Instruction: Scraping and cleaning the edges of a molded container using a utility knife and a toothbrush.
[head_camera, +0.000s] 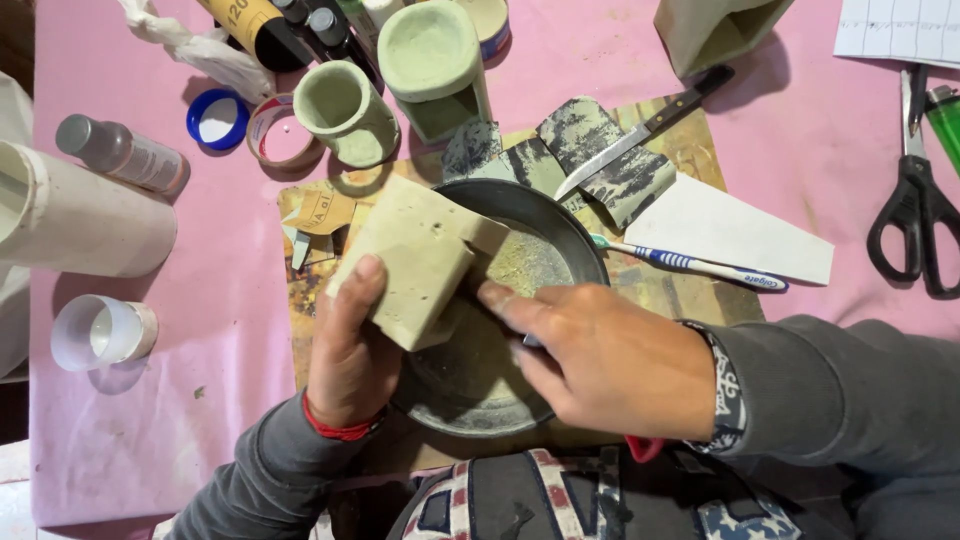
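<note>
Plaster block (415, 262), pale greenish and squared, sits tilted over the dark metal pan (470, 385) at about ten o'clock of its rim. It looks stiff, fairly heavy, dusty and likely to chip at its corners, so its broad flat sides seem the best hold. Left hand (350, 355) is clamped around its lower end, thumb on top. Right hand (610, 360) has its fingers loosely spread, fingertips touching the block's three o'clock edge; whether it holds something I cannot tell.

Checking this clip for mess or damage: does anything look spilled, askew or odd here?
Yes. Pale dust lies in the dark pan beneath the block that the left hand holds tilted. The knife rests loose on torn sandpaper pieces. The right hand touches the block's edge.
</note>
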